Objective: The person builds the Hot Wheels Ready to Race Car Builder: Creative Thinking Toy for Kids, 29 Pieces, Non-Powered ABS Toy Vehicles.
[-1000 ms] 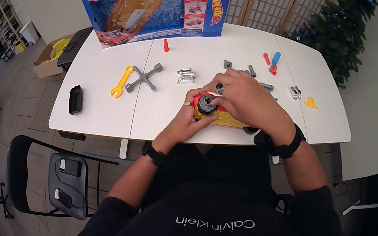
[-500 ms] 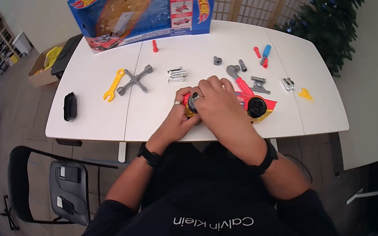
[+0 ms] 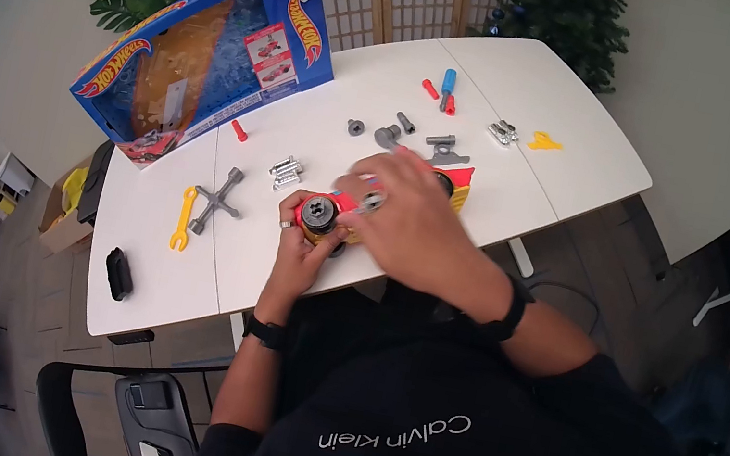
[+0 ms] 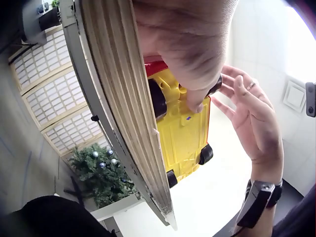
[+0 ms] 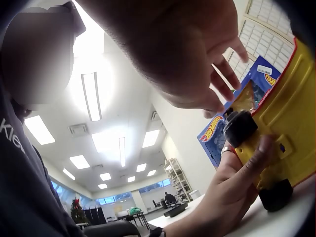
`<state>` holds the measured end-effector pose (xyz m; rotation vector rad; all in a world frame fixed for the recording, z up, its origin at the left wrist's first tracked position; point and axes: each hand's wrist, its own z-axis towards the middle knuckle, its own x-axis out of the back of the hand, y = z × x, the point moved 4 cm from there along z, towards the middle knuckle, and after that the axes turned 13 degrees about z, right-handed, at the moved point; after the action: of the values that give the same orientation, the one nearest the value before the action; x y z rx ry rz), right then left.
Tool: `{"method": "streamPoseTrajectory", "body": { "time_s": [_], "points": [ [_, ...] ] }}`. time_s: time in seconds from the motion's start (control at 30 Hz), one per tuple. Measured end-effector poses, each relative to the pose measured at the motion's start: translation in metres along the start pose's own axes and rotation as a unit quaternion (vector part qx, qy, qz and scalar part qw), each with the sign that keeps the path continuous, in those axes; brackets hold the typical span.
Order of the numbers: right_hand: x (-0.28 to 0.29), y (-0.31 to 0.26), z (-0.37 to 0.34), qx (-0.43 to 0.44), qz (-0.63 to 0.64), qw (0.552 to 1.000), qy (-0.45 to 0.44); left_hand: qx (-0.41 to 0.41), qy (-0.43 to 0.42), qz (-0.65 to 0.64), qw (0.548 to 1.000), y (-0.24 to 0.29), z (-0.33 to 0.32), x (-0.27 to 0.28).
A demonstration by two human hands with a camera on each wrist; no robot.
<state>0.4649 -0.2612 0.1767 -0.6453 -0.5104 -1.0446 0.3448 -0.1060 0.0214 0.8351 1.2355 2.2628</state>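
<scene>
A red and yellow toy car (image 3: 462, 187) stands tipped on its side at the table's front edge. My left hand (image 3: 294, 257) grips its near end, the thumb pressed on the yellow underside (image 4: 185, 136). A black wheel with a grey hub (image 3: 320, 211) faces up beside the left fingers. My right hand (image 3: 415, 222) is over the car's middle, just right of that wheel, blurred in the head view. Its fingers are spread and loosely bent, with nothing between them in the left wrist view. The right wrist view has these fingers just above the black wheel (image 5: 240, 127).
Left of the car lie a grey cross wrench (image 3: 216, 202), a yellow spanner (image 3: 184, 219) and silver engine-like parts (image 3: 287, 172). Beyond it are a grey bolt (image 3: 355, 128), a blue-handled screwdriver (image 3: 449, 83) and a yellow piece (image 3: 545, 142). A Hot Wheels box (image 3: 203, 92) stands at the back left.
My right hand has come off the wheel and shifted right, uncovering the grey hub. The left hand keeps its hold on the car. The head view has swung to the right.
</scene>
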Motion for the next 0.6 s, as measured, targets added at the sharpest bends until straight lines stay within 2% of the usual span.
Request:
{"method": "streamPoseTrajectory", "body": {
  "time_s": [0.03,0.1,0.17,0.2,0.3,0.37,0.47,0.57,0.6],
  "points": [
    [0.018,0.006,-0.005,-0.021,0.0,1.0,0.018,0.001,0.01,-0.033,0.999,0.004,0.0,0.0],
    [0.042,0.04,-0.022,-0.138,0.013,0.989,0.043,-0.002,0.013,-0.029,1.0,0.009,-0.001,0.0],
    [0.059,0.074,-0.048,-0.209,-0.023,0.977,-0.02,-0.009,0.014,-0.024,1.0,0.013,0.0,0.001],
    [0.064,0.089,-0.062,-0.242,0.001,0.968,-0.059,-0.01,0.021,-0.02,1.0,0.014,0.0,0.002],
    [0.059,0.11,-0.084,-0.269,0.034,0.959,-0.084,-0.02,0.031,-0.012,0.999,0.012,-0.001,0.003],
    [0.049,0.109,-0.088,-0.216,0.151,0.96,-0.099,-0.03,0.036,-0.006,0.999,0.012,0.0,0.004],
    [0.042,0.121,-0.09,-0.269,0.185,0.939,-0.11,-0.021,0.042,0.011,0.999,0.013,0.0,0.008],
    [0.032,0.127,-0.096,-0.263,0.147,0.948,-0.097,-0.014,0.028,0.03,0.999,0.017,-0.004,0.018],
    [0.028,0.13,-0.099,-0.262,0.152,0.948,-0.099,-0.016,0.018,0.076,0.997,0.02,-0.006,0.021]
  ]
}}
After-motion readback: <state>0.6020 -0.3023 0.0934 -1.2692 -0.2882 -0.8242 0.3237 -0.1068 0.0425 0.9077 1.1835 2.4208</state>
